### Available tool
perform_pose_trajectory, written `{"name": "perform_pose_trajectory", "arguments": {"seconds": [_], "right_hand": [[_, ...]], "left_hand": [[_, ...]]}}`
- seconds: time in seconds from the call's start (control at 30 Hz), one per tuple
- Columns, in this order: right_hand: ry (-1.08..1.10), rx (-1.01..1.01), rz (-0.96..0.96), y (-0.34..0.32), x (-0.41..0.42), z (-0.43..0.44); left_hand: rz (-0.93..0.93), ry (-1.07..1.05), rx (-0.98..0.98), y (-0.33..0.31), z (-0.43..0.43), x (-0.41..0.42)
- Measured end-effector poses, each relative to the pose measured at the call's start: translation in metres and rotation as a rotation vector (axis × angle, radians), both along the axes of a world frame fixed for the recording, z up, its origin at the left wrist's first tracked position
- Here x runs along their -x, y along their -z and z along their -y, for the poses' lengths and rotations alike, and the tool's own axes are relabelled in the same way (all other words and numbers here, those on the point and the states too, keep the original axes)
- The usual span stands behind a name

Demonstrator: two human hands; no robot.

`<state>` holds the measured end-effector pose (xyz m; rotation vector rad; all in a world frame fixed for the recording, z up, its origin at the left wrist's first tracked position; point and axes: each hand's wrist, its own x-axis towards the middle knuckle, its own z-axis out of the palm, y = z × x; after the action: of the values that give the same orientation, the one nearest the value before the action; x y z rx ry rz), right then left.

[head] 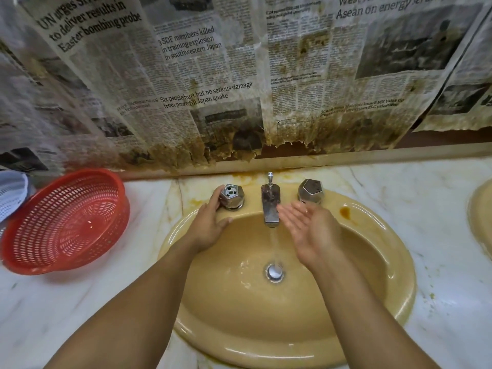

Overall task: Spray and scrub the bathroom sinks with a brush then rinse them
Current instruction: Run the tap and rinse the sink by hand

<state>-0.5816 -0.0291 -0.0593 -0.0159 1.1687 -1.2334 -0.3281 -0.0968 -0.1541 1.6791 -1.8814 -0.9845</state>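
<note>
A pale yellow oval sink point(406, 275) sat sunk into a white marble counter point(439, 209), seen from above by the person standing at it. At the back of the sink stood a worn metal spout point(270, 206) with a thin lift rod point(270, 178) behind it. A chunky metal handle stood on either side.

A narrow stream of water point(275, 243) ran from the spout onto the metal drain plug point(274, 272) at the bottom of the bowl, and the bowl around it looked wet.

The left hand point(210, 225) held the left tap handle point(232, 194), with the fingers curled round its left side and the thumb lying on the sink's rim. The right hand point(308, 230) was spread wide, palm up and fingers straight. It hovered just beside the stream, holding nothing, with its fingertips near the spout and in front of the right tap handle point(311, 191). An orange-brown stain point(345, 212) marked the rim to the right of that handle.

On the counter to the left lay a red plastic basket point(64, 222), tilted towards the sink, with a white mesh item point(10, 193) partly visible behind it. Stained, torn newspaper point(213, 75) covered the wall above the counter. The edge of a second yellow sink point(482, 222) showed at the far right.
</note>
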Motion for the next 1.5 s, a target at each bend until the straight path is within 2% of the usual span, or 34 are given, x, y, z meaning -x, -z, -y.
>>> {"name": "perform_pose_trajectory", "arguments": {"seconds": [0.1,0.2,0.27,0.33,0.43,0.53,0.73,0.93,1.2,1.37,1.5], "right_hand": [[0.045,-0.14,0.016,0.031,0.002,-0.016],[-0.019,-0.229,0.183,0.048,-0.005,-0.026],[-0.029,-0.24,0.296,0.053,-0.013,-0.024],[-0.005,-0.218,0.403,0.053,-0.019,-0.014],[0.054,-0.151,0.543,0.042,-0.026,0.004],[0.102,-0.108,0.53,0.03,-0.03,0.011],[0.153,-0.132,0.519,0.057,-0.038,-0.009],[0.138,-0.097,0.513,0.032,-0.051,0.001],[0.156,-0.251,0.24,0.04,-0.03,-0.043],[0.159,-0.13,0.187,-0.004,-0.011,-0.04],[0.011,0.002,0.114,-0.045,-0.022,-0.006]], "left_hand": [[0.142,0.009,0.002,-0.001,-0.008,0.003],[0.332,0.012,0.062,-0.005,-0.014,0.002],[0.55,0.049,0.084,-0.002,-0.02,-0.016],[0.667,0.064,0.089,0.003,-0.03,-0.04],[0.655,0.062,0.133,0.005,-0.043,-0.056],[0.662,0.035,0.2,0.007,-0.045,-0.053],[0.651,0.045,0.267,0.01,-0.047,-0.058],[0.623,0.045,0.284,0.012,-0.046,-0.06],[0.503,-0.026,0.287,0.014,-0.043,-0.058],[0.435,-0.06,0.255,0.013,-0.042,-0.053],[0.337,-0.056,0.231,0.009,-0.021,-0.041]]}}
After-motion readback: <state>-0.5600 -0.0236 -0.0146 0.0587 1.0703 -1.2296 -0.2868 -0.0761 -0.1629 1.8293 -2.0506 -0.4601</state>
